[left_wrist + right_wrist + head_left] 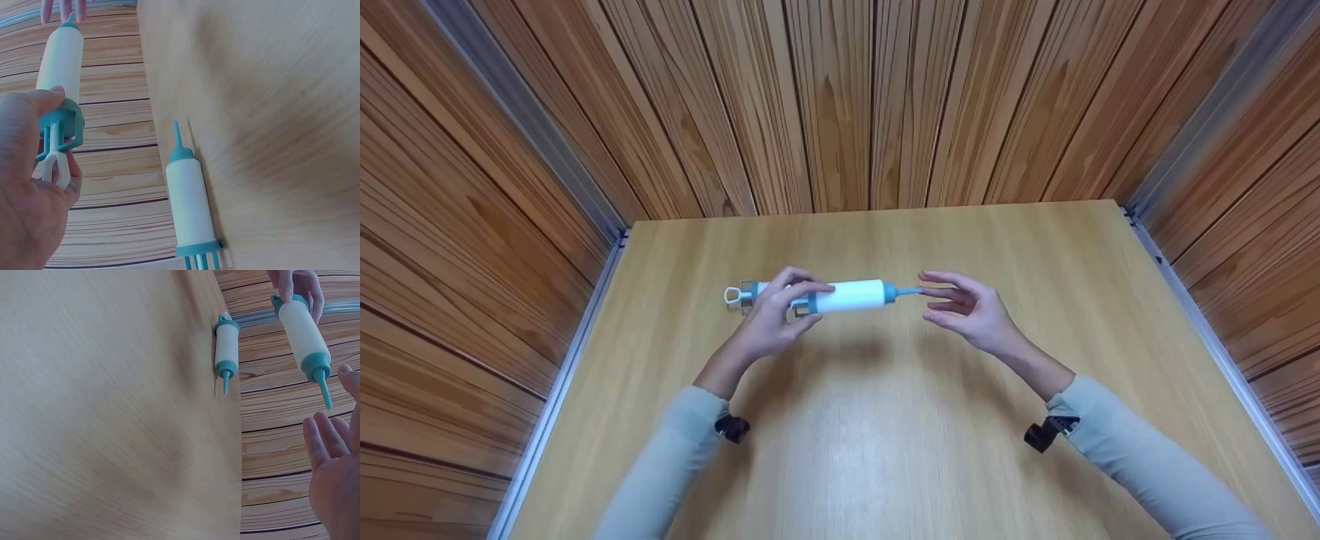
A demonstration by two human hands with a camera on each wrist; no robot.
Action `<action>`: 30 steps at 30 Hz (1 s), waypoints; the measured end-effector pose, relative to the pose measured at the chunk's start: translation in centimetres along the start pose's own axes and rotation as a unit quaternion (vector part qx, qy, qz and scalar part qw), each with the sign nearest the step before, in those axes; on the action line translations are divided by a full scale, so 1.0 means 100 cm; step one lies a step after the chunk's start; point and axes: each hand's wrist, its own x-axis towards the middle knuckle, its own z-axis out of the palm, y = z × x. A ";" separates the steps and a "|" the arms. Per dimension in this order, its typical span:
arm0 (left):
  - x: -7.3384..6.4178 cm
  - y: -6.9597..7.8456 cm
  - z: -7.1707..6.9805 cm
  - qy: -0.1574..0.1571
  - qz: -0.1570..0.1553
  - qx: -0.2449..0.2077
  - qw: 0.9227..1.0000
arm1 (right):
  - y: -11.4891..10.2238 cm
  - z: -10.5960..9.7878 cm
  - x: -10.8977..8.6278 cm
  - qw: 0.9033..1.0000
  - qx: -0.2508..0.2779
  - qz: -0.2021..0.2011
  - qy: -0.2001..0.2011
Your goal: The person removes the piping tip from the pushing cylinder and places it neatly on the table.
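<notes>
Fingers (810, 287) grip a syringe (851, 295) above a table (840, 427) between plank walls (840, 105).

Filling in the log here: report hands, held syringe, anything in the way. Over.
Left hand gripping syringe, raised off table. Right hand at nozzle tip, holding nothing, contact unclear. Second syringe lying on table, apart from held one.

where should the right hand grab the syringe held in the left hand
Probably the white barrel near the nozzle, from the right: the left hand grips the other end, the nozzle itself is thin, and the wide round barrel is uncovered there.
</notes>
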 end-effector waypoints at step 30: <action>0.014 0.008 0.021 -0.011 0.011 -0.026 1.000 | 0.000 0.021 0.008 0.998 -0.039 0.014 0.045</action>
